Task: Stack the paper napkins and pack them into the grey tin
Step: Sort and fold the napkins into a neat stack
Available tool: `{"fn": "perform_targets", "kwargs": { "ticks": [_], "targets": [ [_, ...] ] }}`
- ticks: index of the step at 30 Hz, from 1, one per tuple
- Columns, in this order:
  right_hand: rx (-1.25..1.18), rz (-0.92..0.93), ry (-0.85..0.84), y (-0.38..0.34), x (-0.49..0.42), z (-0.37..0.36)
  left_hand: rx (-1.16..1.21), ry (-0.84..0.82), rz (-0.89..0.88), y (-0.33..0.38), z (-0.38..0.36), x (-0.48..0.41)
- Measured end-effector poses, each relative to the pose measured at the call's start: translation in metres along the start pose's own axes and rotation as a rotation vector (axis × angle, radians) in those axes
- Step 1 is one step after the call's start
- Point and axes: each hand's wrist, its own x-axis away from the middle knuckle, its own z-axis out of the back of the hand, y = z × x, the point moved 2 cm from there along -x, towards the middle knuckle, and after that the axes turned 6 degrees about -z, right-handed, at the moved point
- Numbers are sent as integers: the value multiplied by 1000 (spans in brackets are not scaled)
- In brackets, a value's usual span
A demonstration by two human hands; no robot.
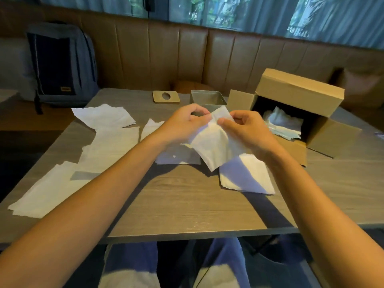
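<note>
head view: both hands meet above the middle of the table (187, 204), pinching one napkin (216, 146) between them. the left hand (185, 123) grips its top edge with thumb and fingertips closed on the paper, and the right hand (247, 129) does the same just beside it, so the sheet hangs down and toward the person, one corner lowest. the grey tin (207, 98) stands open straight beyond the hands, a little nearer the right hand, its wooden lid (166, 97) lying apart to its left. a small stack (245, 175) of napkins lies below the right wrist; loose sheets (108, 146) spread out on the left. more napkins sit in the cardboard box (299, 104) on the right. the tin looks empty, so stacking likely comes first.
</note>
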Motion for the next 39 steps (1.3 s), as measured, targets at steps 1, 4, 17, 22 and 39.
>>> {"fn": "perform_targets", "kwargs": {
  "ticks": [1, 4, 17, 22, 39],
  "targets": [
    [3, -9, 59, 4, 2, 8, 3, -21, 21, 1, -7, -1],
    [9, -68, 118, 24, 14, 30, 23, -26, 57, -2, -31, -3],
    [466, -136, 234, 97, 56, 27, -472, -45, -102, -30, -97, -5],
    [493, -116, 258, 104, 51, 28, -556, -58, -133, -31, -98, -6],
    [687, 306, -50, 107, 55, 17, -911, -363, -323, -26, -129, 31]
  ]
}}
